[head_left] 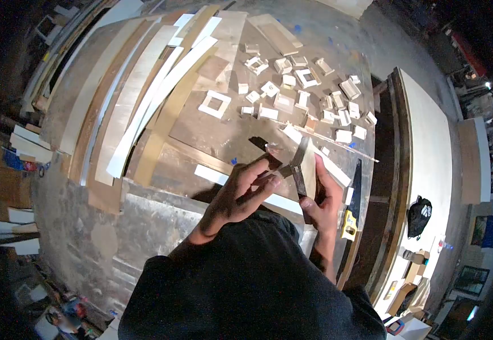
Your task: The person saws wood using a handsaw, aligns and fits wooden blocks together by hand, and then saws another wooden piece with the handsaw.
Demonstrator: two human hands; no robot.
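My right hand (323,201) is closed around a small wooden block (309,170) with a pale face and a dark lower edge, held up in front of my chest. Just left of it, my left hand (249,190) has its thumb and fingers pinched together close to the block's side. A small greyish piece shows at those fingertips; its kind is not clear. Beneath both hands lies the worktable (201,127). To the right of my right hand, a handsaw (349,225) with a yellow handle rests along the table edge.
Several small wooden blocks and frames are scattered over the far right of the table, among them a square frame (214,104). Long boards (139,107) lie across the left side. Beyond the right edge, a pale-topped bench (428,147) carries a black cloth item (419,217).
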